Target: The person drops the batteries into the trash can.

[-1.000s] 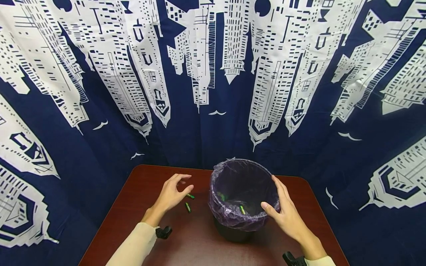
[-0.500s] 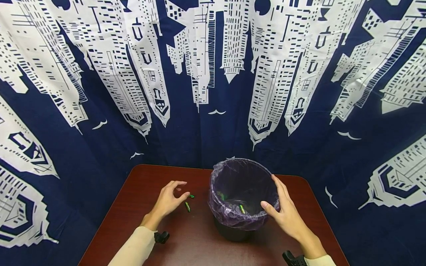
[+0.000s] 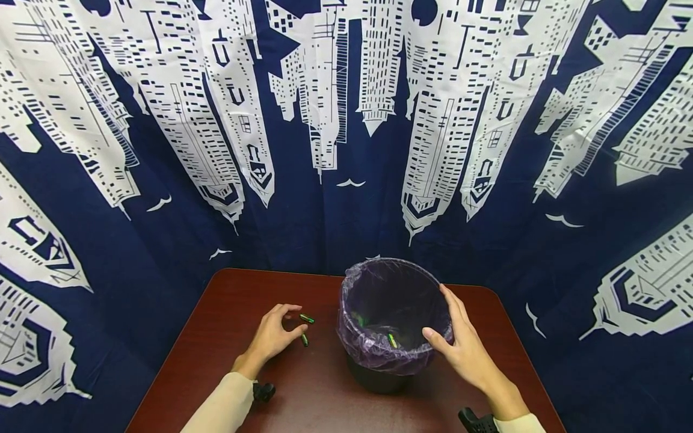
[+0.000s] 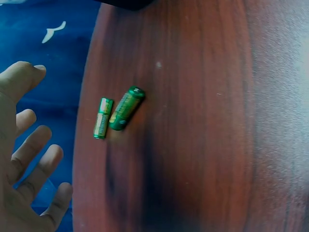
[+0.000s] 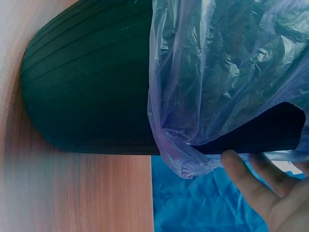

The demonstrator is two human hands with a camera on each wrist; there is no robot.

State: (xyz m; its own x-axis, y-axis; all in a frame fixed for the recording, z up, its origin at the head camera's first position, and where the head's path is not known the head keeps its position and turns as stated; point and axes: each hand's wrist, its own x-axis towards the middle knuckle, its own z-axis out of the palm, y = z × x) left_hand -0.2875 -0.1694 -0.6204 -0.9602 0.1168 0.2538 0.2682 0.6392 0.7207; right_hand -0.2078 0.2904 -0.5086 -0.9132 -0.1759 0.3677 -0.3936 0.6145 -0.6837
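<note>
Two green batteries lie on the table: one battery (image 3: 307, 318) beyond my left fingertips, the other battery (image 3: 305, 340) just by the thumb. My left hand (image 3: 273, 334) hovers beside them, fingers loosely bent and apart, nothing held; the left wrist view shows both batteries (image 4: 127, 108) apart from the fingers. A dark trash can (image 3: 376, 380) with a purple plastic liner (image 3: 373, 355) stands upright. Inside it lies another green battery (image 3: 392, 341). My right hand (image 3: 471, 355) holds the can's right rim, thumb over the inside and fingers along the outside (image 5: 258, 188).
The reddish-brown wooden table (image 3: 303, 397) carries everything. A dark blue curtain (image 3: 303, 234) with white building prints hangs behind it and at both sides. Black wrist cameras sit on both wrists.
My left hand has drawn back a little toward me, down and left in the head view, uncovering more of the farther battery. The right hand stays on the can's rim.
</note>
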